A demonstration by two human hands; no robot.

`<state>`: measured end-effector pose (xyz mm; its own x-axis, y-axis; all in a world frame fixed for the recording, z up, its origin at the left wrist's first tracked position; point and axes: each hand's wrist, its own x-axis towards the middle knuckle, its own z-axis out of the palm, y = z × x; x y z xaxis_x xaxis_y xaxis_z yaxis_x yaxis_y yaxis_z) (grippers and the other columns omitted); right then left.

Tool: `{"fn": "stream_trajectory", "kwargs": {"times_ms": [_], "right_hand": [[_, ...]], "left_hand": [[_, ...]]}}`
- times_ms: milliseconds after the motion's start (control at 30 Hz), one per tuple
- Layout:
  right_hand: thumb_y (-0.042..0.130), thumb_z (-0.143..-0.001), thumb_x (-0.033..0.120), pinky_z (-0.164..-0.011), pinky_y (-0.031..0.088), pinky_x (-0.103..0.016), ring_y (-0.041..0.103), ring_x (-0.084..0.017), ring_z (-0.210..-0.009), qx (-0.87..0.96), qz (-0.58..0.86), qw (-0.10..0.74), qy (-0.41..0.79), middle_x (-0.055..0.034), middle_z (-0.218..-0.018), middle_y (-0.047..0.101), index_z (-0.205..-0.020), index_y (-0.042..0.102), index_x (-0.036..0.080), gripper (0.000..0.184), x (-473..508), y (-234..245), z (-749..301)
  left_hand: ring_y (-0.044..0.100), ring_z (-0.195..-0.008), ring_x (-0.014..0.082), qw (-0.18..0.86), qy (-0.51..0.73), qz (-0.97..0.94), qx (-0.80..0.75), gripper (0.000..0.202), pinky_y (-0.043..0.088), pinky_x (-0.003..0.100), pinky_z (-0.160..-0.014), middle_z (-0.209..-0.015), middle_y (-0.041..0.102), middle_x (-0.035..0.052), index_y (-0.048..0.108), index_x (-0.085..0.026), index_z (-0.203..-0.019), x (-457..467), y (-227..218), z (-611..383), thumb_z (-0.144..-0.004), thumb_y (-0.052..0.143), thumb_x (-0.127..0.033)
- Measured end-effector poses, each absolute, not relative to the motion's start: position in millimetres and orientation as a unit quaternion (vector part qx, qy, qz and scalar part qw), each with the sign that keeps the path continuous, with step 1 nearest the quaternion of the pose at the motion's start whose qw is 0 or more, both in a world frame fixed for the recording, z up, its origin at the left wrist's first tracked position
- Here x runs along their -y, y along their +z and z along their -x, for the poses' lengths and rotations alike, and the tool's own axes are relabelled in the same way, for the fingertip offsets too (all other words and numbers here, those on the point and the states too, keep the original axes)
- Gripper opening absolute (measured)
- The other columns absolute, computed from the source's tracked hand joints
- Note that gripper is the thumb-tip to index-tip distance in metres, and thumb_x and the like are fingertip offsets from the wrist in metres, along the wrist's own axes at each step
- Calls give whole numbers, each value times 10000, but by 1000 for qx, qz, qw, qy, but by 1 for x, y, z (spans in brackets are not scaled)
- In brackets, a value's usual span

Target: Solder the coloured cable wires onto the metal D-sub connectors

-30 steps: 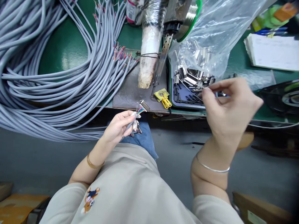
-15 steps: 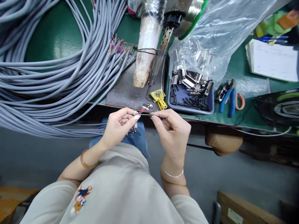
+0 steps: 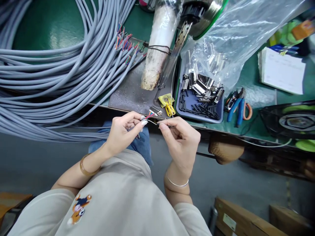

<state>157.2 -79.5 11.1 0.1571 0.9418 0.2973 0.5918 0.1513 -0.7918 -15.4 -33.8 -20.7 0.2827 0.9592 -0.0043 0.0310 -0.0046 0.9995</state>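
Observation:
Between thumb and fingers, my left hand [image 3: 126, 129] pinches the end of a cable with thin coloured wires [image 3: 149, 115]. Some of these wires, red and blue among them, run up to a small connector [image 3: 154, 111] at the mat's front edge. A pale wire [image 3: 151, 121] stretches from the left fingertips to my right hand [image 3: 180, 134]. My right thumb and index finger are closed at its far end, on a small dark piece that looks like a black sleeve. The fingertips hide most of that piece.
Grey cables [image 3: 73, 82] with stripped ends cover the left. A soldering iron in its holder [image 3: 172, 55] and a yellow tool [image 3: 169, 108] stand ahead. Right are a blue tray [image 3: 216, 120] of connectors and black sleeves, a plastic bag [image 3: 246, 39], pliers [image 3: 237, 111] and a paper stack [image 3: 282, 70].
The pale wire between my hands now bends slightly where it was straighter. Both hands keep their pinch. The whole view has shifted a little.

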Motion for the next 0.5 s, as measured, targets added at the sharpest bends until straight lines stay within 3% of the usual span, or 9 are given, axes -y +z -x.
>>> {"fn": "stream_trajectory", "kwargs": {"times_ms": [500], "right_hand": [[655,-966,285,-539,366,-281,501,-104,-565,625,631,432,152,21,-681,639,-783,702,211,202,84,13,-151]], "left_hand": [[636,-592,94,525,417,-609,-423,130,498,183,-562,-715,720,26,726,-113,-923,41,-19,21,-881,700,-234]]}}
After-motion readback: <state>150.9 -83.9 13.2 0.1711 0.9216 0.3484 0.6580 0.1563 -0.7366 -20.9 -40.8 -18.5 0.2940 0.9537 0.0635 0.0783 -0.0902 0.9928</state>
